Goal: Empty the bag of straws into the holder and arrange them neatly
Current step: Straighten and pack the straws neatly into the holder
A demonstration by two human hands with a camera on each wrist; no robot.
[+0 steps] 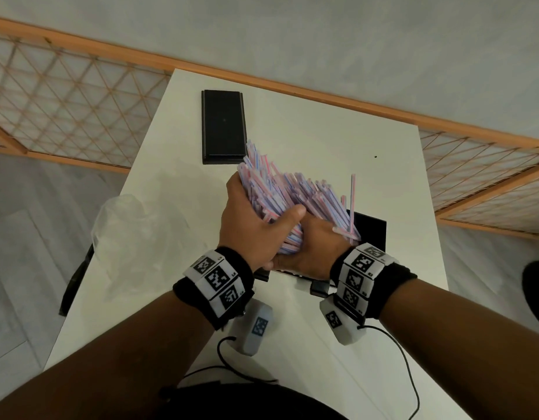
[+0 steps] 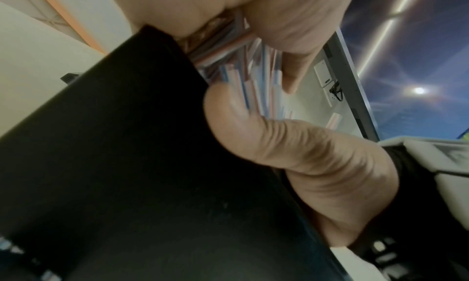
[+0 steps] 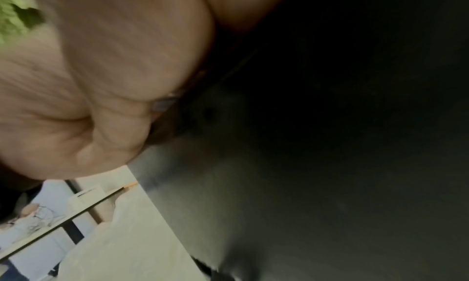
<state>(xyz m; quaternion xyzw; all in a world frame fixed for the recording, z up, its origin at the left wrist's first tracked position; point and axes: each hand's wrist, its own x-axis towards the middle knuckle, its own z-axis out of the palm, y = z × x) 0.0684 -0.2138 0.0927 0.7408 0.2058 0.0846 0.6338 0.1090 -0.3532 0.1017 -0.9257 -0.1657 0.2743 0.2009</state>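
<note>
A thick bundle of pink-and-blue striped straws (image 1: 280,186) fans up and away from me over the black holder (image 1: 369,228) on the white table (image 1: 322,137). My left hand (image 1: 256,216) wraps the bundle from the left, thumb across its front. My right hand (image 1: 313,247) grips its lower end at the holder's mouth. One straw (image 1: 352,201) stands nearly upright at the right. In the left wrist view the straws (image 2: 243,80) run between thumb and fingers beside the holder's black wall (image 2: 127,165). The right wrist view shows only my palm (image 3: 114,84) against the dark holder (image 3: 330,145).
The clear plastic bag (image 1: 125,231) lies crumpled at the table's left edge. A flat black lid (image 1: 224,127) rests at the far side of the table. A wooden lattice screen (image 1: 65,107) stands behind. Cables trail from my wrists across the near table.
</note>
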